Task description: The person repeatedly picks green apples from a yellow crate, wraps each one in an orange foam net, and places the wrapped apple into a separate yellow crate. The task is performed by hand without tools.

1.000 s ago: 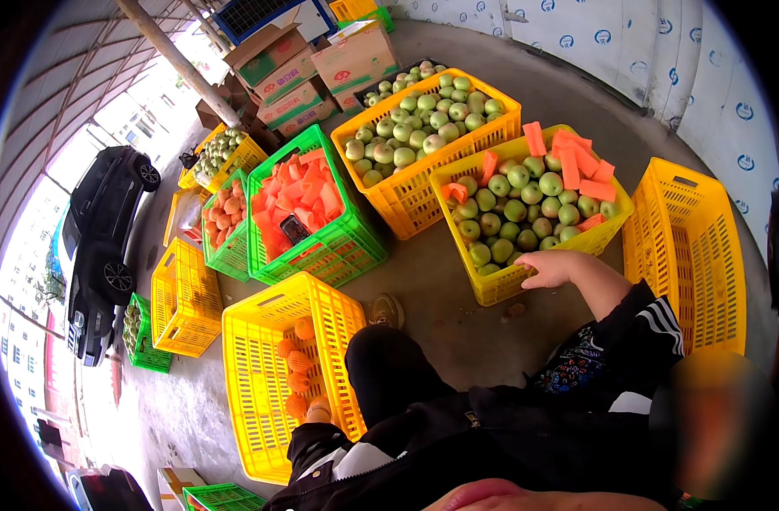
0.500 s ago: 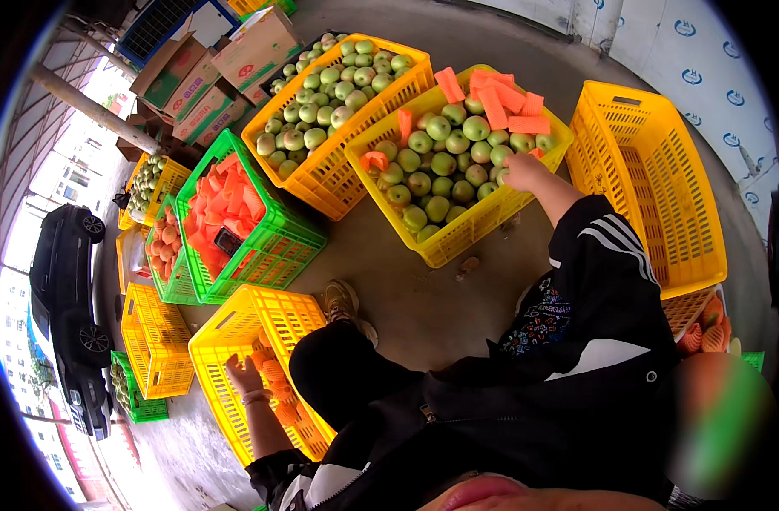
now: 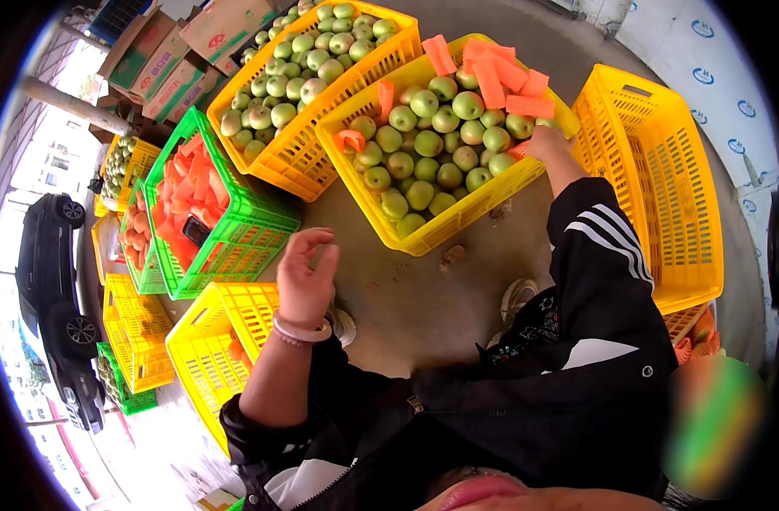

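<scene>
A yellow plastic crate (image 3: 457,217) of green apples (image 3: 425,145) stands in front of me. Orange-pink foam net sleeves (image 3: 500,77) lie in a pile on the apples toward its far right corner. My right hand (image 3: 549,143) is at the crate's right side, beside the sleeves and apples. Its fingers look curled, and anything in them is hidden. My left hand (image 3: 308,277) is raised over the near-left yellow crate (image 3: 206,341), fingers apart and holding nothing. Only a little of the orange-netted fruit (image 3: 238,347) in that crate shows past my left arm.
A green crate (image 3: 244,247) at left holds foam sleeves, with a dark phone (image 3: 195,230) on them. Behind stands another yellow crate (image 3: 300,175) of apples. A tall yellow crate (image 3: 692,196) stands at right. Cardboard boxes (image 3: 172,72) are stacked at far left.
My left hand has come up and right, out of the near-left crate. My right hand has moved right and slightly away from me, from the apples toward the sleeves. The view has shifted a little.
</scene>
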Tool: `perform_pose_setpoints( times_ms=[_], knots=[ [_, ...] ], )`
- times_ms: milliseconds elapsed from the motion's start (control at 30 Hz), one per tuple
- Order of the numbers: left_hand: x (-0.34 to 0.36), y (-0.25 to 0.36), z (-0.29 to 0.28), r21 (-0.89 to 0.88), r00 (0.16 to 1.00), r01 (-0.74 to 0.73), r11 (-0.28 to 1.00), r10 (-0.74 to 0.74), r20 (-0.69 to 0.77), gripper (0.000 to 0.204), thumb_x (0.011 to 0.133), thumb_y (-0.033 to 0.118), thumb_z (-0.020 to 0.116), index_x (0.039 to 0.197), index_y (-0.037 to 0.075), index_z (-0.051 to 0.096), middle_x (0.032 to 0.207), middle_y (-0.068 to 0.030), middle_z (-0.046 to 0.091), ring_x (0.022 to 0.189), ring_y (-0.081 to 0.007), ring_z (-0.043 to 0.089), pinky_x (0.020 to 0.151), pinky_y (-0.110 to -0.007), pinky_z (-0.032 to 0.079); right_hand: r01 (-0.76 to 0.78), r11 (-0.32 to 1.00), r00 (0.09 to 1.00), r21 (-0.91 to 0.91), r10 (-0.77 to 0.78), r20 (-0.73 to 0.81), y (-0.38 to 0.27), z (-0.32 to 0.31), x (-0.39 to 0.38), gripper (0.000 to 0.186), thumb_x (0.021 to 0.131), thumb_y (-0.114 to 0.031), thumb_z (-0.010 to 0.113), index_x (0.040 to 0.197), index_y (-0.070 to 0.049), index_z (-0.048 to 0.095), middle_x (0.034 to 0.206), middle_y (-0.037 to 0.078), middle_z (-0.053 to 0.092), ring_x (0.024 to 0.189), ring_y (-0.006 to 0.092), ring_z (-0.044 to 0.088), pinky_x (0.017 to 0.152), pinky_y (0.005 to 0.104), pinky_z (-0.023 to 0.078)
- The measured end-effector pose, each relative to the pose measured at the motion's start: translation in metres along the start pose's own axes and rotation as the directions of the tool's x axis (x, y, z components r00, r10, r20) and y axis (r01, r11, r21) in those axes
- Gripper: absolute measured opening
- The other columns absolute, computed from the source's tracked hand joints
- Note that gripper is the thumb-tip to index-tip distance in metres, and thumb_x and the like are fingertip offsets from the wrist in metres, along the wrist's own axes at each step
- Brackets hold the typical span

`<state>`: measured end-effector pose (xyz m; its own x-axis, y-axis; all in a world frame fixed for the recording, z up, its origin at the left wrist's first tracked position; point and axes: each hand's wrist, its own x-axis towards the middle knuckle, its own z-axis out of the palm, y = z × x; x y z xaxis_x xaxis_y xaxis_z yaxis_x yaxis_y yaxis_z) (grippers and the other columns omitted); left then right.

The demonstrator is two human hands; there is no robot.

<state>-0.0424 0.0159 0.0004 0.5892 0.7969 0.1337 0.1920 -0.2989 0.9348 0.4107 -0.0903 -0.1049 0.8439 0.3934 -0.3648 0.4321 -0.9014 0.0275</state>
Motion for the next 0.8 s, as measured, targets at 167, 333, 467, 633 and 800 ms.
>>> perform_pose_setpoints(
  times_ms=[167,333,467,633,800],
  knots=[
    [0.006,-0.007,0.016,0.317,0.985,-0.065,0.946,0.010,0.170,0.011,0.082,0.007,0.067,0.092,0.003,0.064,0.094,-0.0076,0.063,0.073,-0.0169,0.058,0.061,-0.028,0.047,0.056,0.997,0.981,0.060,-0.044,-0.189,0.003,0.017,0.017,0.030,0.085,-0.031,0.061,0.111,-0.017,0.066,0.120,0.005,0.063,0.123,0.0257,0.052,0.110,0.0589,0.023],
    [0.001,-0.005,0.012,0.291,0.975,-0.009,0.957,-0.057,0.215,0.011,0.084,0.006,0.065,0.094,0.002,0.064,0.093,-0.0074,0.064,0.073,-0.0145,0.059,0.062,-0.026,0.047,0.579,0.699,0.768,0.420,-0.293,-0.570,-0.030,-0.013,-0.009,0.016,0.081,-0.015,0.065,0.095,-0.008,0.063,0.095,0.007,0.066,0.092,0.0275,0.062,0.084,0.0431,0.047],
    [-0.004,-0.007,0.017,-0.089,0.975,0.080,0.993,-0.059,0.213,0.020,0.092,0.011,0.061,0.108,0.000,0.058,0.102,-0.0073,0.063,0.087,-0.0157,0.062,0.077,-0.026,0.050,0.967,0.147,0.255,0.208,-0.563,-0.786,-0.096,-0.034,-0.119,0.018,0.076,-0.005,0.065,0.094,-0.005,0.063,0.093,0.011,0.063,0.079,0.0282,0.062,0.070,0.0360,0.051],
    [-0.013,0.013,0.009,-0.726,0.962,0.275,0.630,-0.173,0.213,0.048,0.096,0.033,0.061,0.128,0.004,0.041,0.120,-0.0091,0.055,0.108,-0.0187,0.057,0.093,-0.035,0.047,0.930,-0.338,-0.329,-0.142,-0.597,-0.732,-0.154,-0.025,-0.260,0.028,0.076,0.001,0.062,0.102,-0.007,0.056,0.099,0.010,0.056,0.092,0.0299,0.060,0.076,0.0370,0.050],
    [-0.020,0.005,-0.017,-0.781,0.967,0.241,0.577,-0.213,0.141,0.041,0.094,0.024,0.065,0.122,0.003,0.045,0.112,-0.0083,0.058,0.102,-0.0185,0.059,0.090,-0.036,0.050,0.896,-0.357,-0.044,0.263,-0.662,-0.748,-0.165,0.001,-0.305,0.038,0.074,0.005,0.059,0.110,-0.003,0.047,0.105,0.013,0.053,0.093,0.0336,0.060,0.079,0.0398,0.051]
  ],
)
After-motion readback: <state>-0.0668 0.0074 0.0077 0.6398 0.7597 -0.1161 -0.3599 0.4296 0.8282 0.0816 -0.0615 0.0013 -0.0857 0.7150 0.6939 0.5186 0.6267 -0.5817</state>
